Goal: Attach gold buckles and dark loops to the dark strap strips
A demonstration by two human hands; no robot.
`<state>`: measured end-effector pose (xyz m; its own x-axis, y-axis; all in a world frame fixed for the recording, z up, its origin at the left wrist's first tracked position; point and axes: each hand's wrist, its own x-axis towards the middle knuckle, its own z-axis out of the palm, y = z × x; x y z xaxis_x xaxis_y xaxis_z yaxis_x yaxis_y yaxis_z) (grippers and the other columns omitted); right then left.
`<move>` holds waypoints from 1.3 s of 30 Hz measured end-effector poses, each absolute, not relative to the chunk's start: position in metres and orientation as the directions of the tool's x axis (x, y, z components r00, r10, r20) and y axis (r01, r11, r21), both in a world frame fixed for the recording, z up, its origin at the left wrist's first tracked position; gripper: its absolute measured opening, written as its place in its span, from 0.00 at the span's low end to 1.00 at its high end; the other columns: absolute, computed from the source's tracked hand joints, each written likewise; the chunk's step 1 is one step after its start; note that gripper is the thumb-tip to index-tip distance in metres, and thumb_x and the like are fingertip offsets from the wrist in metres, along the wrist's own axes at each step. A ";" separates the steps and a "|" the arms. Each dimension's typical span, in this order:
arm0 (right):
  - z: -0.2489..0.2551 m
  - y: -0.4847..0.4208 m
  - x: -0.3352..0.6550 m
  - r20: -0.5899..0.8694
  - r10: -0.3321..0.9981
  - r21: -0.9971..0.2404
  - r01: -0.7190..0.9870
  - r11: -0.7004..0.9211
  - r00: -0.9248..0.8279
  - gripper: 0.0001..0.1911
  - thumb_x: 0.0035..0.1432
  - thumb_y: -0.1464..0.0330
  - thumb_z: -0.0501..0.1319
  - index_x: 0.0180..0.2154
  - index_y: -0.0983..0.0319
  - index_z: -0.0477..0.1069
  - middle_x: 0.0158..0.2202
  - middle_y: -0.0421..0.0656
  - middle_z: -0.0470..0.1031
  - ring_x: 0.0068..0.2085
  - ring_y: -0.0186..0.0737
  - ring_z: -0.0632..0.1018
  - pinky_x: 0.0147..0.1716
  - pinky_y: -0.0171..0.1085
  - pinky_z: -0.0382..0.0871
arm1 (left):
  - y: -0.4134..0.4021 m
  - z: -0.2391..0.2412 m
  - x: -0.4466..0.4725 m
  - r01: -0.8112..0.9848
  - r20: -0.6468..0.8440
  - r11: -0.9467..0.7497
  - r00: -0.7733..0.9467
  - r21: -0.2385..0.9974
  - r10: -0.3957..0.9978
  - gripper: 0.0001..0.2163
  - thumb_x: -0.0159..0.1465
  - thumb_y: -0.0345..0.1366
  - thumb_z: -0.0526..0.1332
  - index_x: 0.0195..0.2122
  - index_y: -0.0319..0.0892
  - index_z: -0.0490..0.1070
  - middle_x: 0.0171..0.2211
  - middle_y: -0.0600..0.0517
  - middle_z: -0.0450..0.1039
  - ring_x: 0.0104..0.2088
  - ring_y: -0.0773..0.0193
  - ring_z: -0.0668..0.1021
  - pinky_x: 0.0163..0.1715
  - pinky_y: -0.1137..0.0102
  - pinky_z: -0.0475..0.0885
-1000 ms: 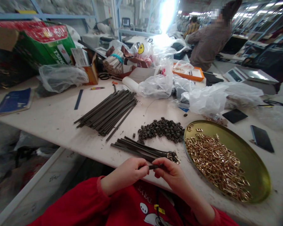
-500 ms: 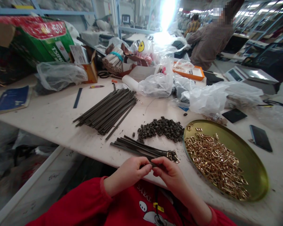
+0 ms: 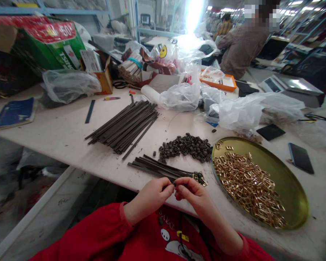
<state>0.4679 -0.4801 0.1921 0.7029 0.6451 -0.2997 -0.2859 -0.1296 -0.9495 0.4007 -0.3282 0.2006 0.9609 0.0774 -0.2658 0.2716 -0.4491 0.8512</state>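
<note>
My left hand (image 3: 159, 194) and my right hand (image 3: 192, 192) meet above the table's front edge, fingers pinched. Between their fingertips shows a bit of a dark strap (image 3: 174, 184); the rest is hidden by the fingers. Just behind them lies a small bundle of dark straps (image 3: 152, 166), with gold buckles (image 3: 199, 177) at its right end. Beyond that is a heap of small dark strap loops (image 3: 188, 146). To the right, a round gold-coloured tray (image 3: 290, 188) holds a pile of loose gold buckles (image 3: 250, 185).
A larger stack of dark strips (image 3: 122, 127) lies left of centre. Plastic bags (image 3: 179, 97) and an orange box lid (image 3: 228, 84) crowd the back. A phone (image 3: 301, 158) and a black flat piece (image 3: 270, 132) lie at right, a blue booklet (image 3: 15, 113) at far left. Another person (image 3: 241, 47) is behind.
My fingertips have shifted slightly upward, and less of the dark strap shows between them. My right fingers have curled differently around it. The things on the table have stayed put.
</note>
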 end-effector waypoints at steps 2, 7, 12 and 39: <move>0.188 -0.480 0.467 -0.324 0.583 -0.940 -0.325 -0.106 0.745 0.15 0.50 0.58 0.61 0.35 0.62 0.68 0.25 0.38 0.71 0.26 0.33 0.73 0.28 0.34 0.69 | -0.326 0.199 0.402 0.291 -0.261 -0.396 0.957 0.871 0.131 0.13 0.62 0.40 0.49 0.28 0.39 0.68 0.24 0.55 0.68 0.28 0.67 0.69 0.27 0.75 0.60; 0.180 -0.500 0.446 -0.391 0.682 -0.920 -0.238 -0.311 0.618 0.14 0.56 0.58 0.55 0.35 0.62 0.70 0.26 0.40 0.72 0.27 0.35 0.73 0.28 0.34 0.69 | -0.313 0.196 0.394 0.317 -0.277 -0.344 0.947 0.884 0.161 0.14 0.62 0.41 0.49 0.29 0.39 0.68 0.25 0.55 0.67 0.28 0.67 0.69 0.29 0.75 0.62; 0.170 -0.524 0.419 -0.412 0.756 -0.813 0.168 -0.557 0.509 0.16 0.59 0.69 0.49 0.44 0.62 0.71 0.43 0.48 0.75 0.44 0.43 0.75 0.45 0.42 0.67 | -0.304 0.194 0.379 0.299 -0.284 -0.387 0.954 0.872 0.097 0.15 0.63 0.41 0.48 0.30 0.39 0.69 0.26 0.55 0.68 0.29 0.67 0.69 0.29 0.75 0.62; 0.139 -0.543 0.360 -0.290 0.878 -0.603 0.640 -0.476 0.380 0.20 0.52 0.78 0.48 0.40 0.60 0.73 0.34 0.43 0.74 0.36 0.36 0.74 0.36 0.31 0.64 | -0.357 0.138 0.263 0.134 -0.462 -0.894 0.882 0.427 -0.088 0.17 0.63 0.36 0.44 0.31 0.39 0.72 0.31 0.42 0.76 0.32 0.54 0.78 0.30 0.67 0.68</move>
<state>0.3596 -0.5430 0.1386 0.3797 0.8784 -0.2903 0.6401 -0.4760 -0.6031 0.2633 -0.3565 0.1380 0.8824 -0.0879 -0.4622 0.1345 -0.8943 0.4267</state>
